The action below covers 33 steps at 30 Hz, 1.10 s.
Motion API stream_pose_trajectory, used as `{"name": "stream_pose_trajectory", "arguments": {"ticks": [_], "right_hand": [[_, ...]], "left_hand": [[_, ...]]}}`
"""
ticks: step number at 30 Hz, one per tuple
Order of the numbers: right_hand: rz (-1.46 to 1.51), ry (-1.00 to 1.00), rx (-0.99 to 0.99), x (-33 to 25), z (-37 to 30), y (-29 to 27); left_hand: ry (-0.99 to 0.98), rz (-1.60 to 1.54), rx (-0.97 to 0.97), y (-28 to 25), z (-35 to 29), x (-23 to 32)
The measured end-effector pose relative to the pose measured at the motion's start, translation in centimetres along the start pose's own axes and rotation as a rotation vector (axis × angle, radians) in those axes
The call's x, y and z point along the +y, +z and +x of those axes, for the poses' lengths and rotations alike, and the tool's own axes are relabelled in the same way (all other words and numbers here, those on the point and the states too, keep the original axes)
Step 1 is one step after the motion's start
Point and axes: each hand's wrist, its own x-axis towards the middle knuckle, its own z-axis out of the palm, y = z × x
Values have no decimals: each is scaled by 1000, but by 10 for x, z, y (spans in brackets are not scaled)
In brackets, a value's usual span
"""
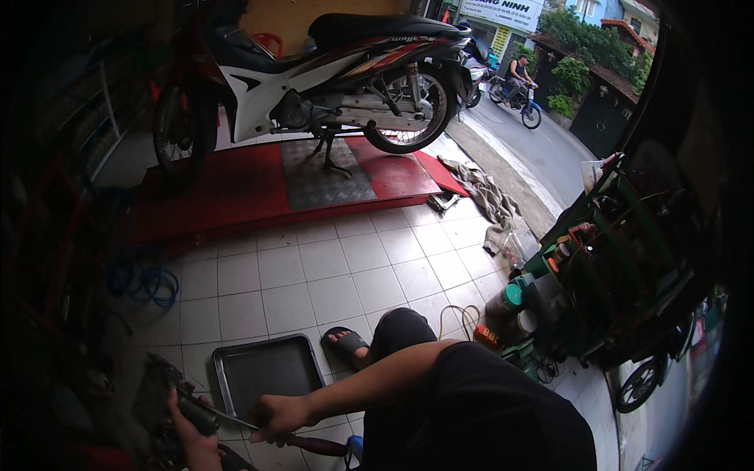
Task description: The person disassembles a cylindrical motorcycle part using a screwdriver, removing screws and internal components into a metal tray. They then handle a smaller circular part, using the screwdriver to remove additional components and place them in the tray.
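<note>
At the lower left, my left hand (196, 441) is wrapped round a dark cylindrical part (198, 414), which adjoins a shadowed dark mass of parts. My right hand (280, 416) is closed round a screwdriver-like tool (318, 445) with a dark red handle. Its thin metal shaft points left toward the dark part; where the tip ends is too dim to tell. Just beyond my hands a shallow black metal tray (318, 357) lies on the tiles, with my right forearm crossing near its close right corner.
A motorbike (314, 98) stands on a red lift platform (228, 192) ahead. A blue hose (145, 282) lies coiled at left. To the right are a green tool rack (569, 259), jars and a crumpled cloth (487, 196). On the street, a person (517, 74) rides a motorbike.
</note>
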Motion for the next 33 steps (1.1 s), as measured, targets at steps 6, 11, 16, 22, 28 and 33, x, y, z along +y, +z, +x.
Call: {"name": "stream_pose_trajectory", "arguments": {"ticks": [6, 11, 16, 22, 28, 33], "right_hand": [[90, 3, -171, -12, 1, -4], [-47, 3, -106, -16, -1, 1], [-105, -64, -175, 1, 3, -4], [39, 85, -248, -15, -7, 2], [66, 75, -232, -21, -5, -8], [-401, 70, -133, -35, -7, -5]], "left_hand": [[-15, 16, 2, -4, 4, -2], [-34, 32, 49, -2, -1, -6], [-149, -8, 83, 4, -8, -12], [-87, 36, 48, 7, -9, -21], [-91, -44, -25, 7, -15, -9], [-118, -67, -48, 8, -12, -9]]}}
